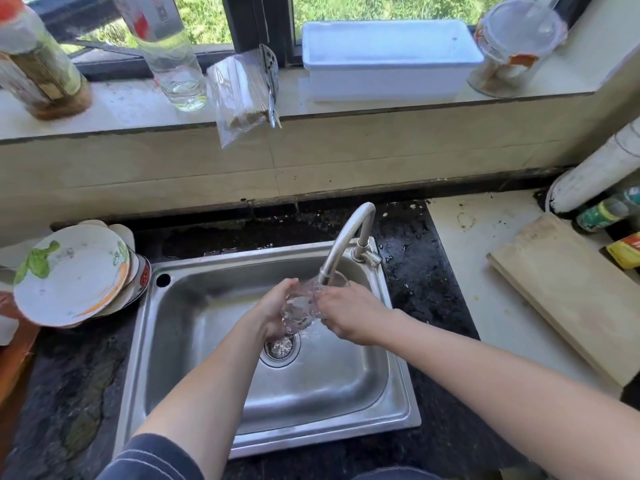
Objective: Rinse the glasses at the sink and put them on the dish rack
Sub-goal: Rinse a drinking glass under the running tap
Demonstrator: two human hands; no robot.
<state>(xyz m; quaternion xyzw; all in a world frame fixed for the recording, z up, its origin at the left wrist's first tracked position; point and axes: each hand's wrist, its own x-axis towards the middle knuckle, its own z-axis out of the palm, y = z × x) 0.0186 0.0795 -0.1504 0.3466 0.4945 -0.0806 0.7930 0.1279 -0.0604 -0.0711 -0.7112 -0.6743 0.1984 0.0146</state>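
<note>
Under the faucet [349, 237] spout, above the sink [194, 341] drain, the glass [300, 308] was caught between both hands, its long axis tilted, mouth up toward the spout and base down-left. The left hand [275, 308] gripped its body from the left, and the right hand [349, 315] pinched it near the rim, each equally close. Plates [71, 275] leaned at the tabletop's [415, 271] left end; no writing on the windowsill bottles [173, 64] could be read.
</note>
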